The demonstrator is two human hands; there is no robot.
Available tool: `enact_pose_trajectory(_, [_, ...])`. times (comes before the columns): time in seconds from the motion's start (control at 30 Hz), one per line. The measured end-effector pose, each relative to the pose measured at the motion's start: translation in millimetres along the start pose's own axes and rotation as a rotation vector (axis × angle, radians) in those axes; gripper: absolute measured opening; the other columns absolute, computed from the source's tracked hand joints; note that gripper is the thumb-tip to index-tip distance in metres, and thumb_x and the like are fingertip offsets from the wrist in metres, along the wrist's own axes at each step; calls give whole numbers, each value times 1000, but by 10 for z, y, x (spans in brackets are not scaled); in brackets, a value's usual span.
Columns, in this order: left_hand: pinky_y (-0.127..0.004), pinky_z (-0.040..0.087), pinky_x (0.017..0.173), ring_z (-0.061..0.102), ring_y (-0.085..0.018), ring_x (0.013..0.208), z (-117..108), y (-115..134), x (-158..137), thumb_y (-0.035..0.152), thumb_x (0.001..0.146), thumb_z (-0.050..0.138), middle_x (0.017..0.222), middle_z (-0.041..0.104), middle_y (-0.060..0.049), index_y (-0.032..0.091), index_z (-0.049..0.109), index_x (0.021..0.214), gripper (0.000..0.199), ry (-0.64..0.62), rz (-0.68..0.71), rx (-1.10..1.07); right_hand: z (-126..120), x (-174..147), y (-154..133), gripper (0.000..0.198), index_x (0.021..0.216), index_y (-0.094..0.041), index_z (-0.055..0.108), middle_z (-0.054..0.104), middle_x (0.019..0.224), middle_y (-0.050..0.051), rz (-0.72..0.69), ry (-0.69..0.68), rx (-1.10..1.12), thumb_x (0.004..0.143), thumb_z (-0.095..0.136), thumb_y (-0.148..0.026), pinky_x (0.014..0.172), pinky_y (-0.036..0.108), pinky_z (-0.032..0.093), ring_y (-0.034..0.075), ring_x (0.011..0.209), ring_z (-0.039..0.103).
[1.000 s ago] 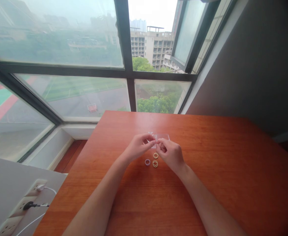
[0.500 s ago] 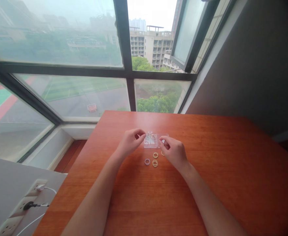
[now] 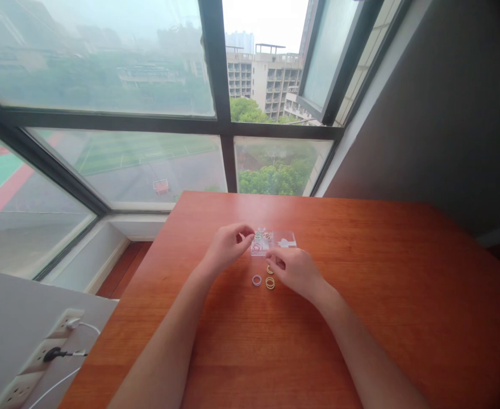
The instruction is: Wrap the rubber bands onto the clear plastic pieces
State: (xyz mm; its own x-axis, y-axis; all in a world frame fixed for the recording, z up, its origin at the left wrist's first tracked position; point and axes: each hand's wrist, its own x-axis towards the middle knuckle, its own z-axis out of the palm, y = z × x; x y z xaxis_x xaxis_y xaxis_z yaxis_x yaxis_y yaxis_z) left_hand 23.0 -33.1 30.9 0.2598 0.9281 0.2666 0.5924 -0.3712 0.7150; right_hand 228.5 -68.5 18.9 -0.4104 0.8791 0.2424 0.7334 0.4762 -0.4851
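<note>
One clear hinged plastic box (image 3: 262, 254), coloured rings (image 3: 256, 248) inside | left hand (image 3: 232, 245) at box edge, right hand (image 3: 296, 270) by yellow rings (image 3: 270, 288) | both: fingers narrow, hold unclear

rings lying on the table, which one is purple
The leftmost loose ring, lying on the near side of the clear plastic box: it alone is purple, while the other loose rings to its right are yellow.

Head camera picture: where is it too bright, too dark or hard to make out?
In the head view, the sky is washed out; in that view, a pale sheen lies on the table at its far edge; also there, the wall at right is dark, and the box and rings look small and soft.
</note>
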Motion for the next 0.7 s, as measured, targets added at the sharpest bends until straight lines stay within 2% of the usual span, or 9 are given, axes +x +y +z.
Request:
enact_pose_trajectory(0.13, [-22,42,57,56,-12,63,-7,9,-5,25,83,53,75,68,-2,17,68,84,17,2,-1,-6,41,-43,-76,12,88,-24,69,68,68,-2,-131,-167,23,82,59,-22,58,21,35,12,61,59])
enact_pose_trajectory(0.27, [-22,42,58,56,-12,63,-6,13,-6,25,83,54,75,68,-2,17,68,84,16,8,-4,-19,70,-68,-126,11,87,-25,69,70,73,-1,-163,-251,34,83,59,-23,58,21,36,13,65,62])
enact_pose_trajectory(0.7, [-21,43,58,56,-12,62,6,8,-6,26,84,52,75,67,-2,17,68,85,18,-5,-5,-8,18,-48,-56,6,80,-24,68,68,73,-1,-74,-220,-21,82,62,-23,57,22,32,12,65,59])
